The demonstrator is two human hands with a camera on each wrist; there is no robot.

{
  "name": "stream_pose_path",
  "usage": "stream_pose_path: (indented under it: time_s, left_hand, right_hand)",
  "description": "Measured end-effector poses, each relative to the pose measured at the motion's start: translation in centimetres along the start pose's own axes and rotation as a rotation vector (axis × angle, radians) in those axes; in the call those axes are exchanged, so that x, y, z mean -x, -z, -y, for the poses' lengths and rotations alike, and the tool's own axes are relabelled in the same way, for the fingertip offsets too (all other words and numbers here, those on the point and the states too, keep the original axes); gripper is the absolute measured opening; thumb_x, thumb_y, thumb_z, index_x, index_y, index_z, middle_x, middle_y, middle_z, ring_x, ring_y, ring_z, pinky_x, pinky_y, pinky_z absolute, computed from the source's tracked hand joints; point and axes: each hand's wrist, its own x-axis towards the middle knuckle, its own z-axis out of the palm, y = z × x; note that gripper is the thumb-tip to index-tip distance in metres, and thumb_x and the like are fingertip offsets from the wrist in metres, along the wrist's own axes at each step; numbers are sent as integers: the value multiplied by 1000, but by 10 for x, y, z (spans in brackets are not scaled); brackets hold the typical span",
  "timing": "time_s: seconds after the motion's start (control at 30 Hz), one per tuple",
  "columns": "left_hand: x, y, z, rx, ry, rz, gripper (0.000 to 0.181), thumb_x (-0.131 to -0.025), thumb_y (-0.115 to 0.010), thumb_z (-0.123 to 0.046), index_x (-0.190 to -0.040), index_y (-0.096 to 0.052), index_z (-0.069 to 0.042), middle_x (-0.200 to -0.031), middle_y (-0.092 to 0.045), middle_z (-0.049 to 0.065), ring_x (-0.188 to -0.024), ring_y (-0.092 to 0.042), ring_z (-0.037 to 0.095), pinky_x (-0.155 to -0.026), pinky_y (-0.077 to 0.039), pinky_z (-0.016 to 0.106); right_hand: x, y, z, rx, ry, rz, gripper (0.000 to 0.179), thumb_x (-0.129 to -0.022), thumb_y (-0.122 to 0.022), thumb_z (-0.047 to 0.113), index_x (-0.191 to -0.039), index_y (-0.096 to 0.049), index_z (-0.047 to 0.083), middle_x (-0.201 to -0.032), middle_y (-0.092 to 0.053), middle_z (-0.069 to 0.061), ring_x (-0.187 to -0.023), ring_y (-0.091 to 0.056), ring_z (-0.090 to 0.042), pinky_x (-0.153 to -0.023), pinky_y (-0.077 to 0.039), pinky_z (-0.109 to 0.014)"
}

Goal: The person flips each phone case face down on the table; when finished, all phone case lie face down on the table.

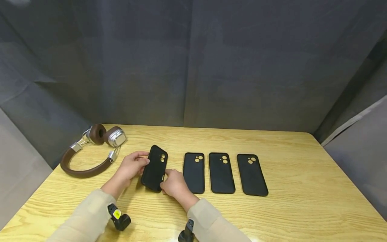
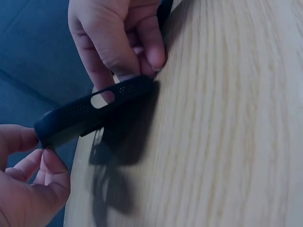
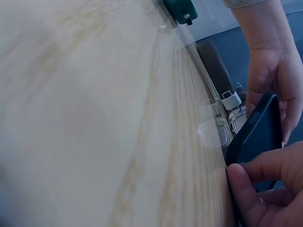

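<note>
A black phone case (image 1: 154,168) stands tilted, its left side raised off the table, with camera holes at its upper right. My left hand (image 1: 132,167) pinches its left edge between thumb and fingers. At the lower right corner, my right hand (image 1: 174,183) pinches the same case, close to the tabletop. The left wrist view shows the case's end (image 2: 94,105) with its port opening, between my left hand (image 2: 31,182) and right hand (image 2: 118,40). In the right wrist view, the case (image 3: 258,132) partly hides my left fingers. Whether its lower edge touches the table, I cannot tell.
Three more black phone cases lie flat in a row to the right: one near my right hand (image 1: 194,173), a middle case (image 1: 221,173) and a far case (image 1: 252,174). Brown and silver headphones (image 1: 86,173) lie at the back left of the wooden table (image 1: 302,188). A dark curtain (image 1: 193,67) hangs behind.
</note>
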Motion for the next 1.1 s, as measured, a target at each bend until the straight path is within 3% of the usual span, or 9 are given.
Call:
stream_pose_path:
  time_s: [0.63, 0.77, 0.87, 1.0, 1.1]
  left_hand:
    - [-5, -25, -15, 2, -49, 90, 43, -89, -54, -5, -131, -44, -3, -91, -54, 8, -72, -54, 15, -64, -46, 27]
    - [-6, -30, -17, -8, -55, 110, 44, -89, -53, -5, -131, -43, -5, -90, -54, 9, -75, -56, 18, -65, -47, 28]
    - [-6, -34, -18, -8, -49, 115, 44, -89, -52, -4, -131, -43, -6, -89, -54, 9, -74, -57, 19, -65, -47, 27]
    - [-6, -38, -19, -10, -39, 116, 44, -89, -52, -3, -131, -43, -8, -86, -53, 7, -72, -56, 17, -63, -47, 27]
    - [-7, -40, -20, -20, -41, 113, 44, -89, -53, -4, -132, -44, -8, -85, -52, 7, -68, -52, 15, -62, -45, 27]
  right_hand:
    - [-1, 2, -1, -99, -30, 30, 49, -78, -64, -2, -127, -55, 0, -49, -59, -2, -41, -55, -9, -43, -37, -19]
    - [-1, 3, -3, -198, -66, 48, 52, -81, -63, -3, -131, -51, 0, -55, -61, -4, -45, -58, -10, -45, -42, -20]
    - [3, 3, -4, -304, -100, 42, 48, -84, -60, -2, -130, -50, -3, -69, -64, -8, -53, -62, -12, -51, -49, -22]
    - [13, 4, -3, -470, -122, -19, 41, -89, -51, 0, -129, -47, -9, -93, -64, -15, -67, -66, -15, -61, -54, -25]
    - [17, 5, -1, -575, -96, -73, 40, -92, -47, 3, -130, -46, -10, -93, -64, -16, -71, -66, -15, -65, -55, -26]
